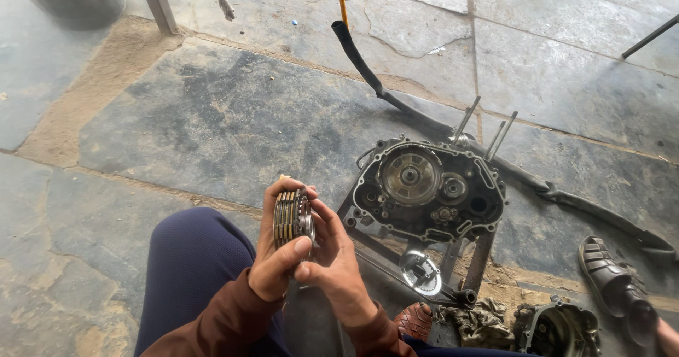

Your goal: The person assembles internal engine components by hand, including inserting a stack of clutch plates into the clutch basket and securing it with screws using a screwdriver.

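Discs [288, 218] of ribbed metal — round, stacked edge-on and layered dull grey with brass-yellow — are gripped above the knee by the left hand [277, 256], fingers closed around the rim. The flat face is pressed by the right hand [332, 258]. Nearby, an oily engine case [428, 191] is propped on cracked stone slabs [212, 116].

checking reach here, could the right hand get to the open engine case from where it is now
Probably yes. The open engine case sits on the floor just beyond the right hand, with nothing between them. But both that hand and the left hand hold the stack of clutch plates, so it isn't free.
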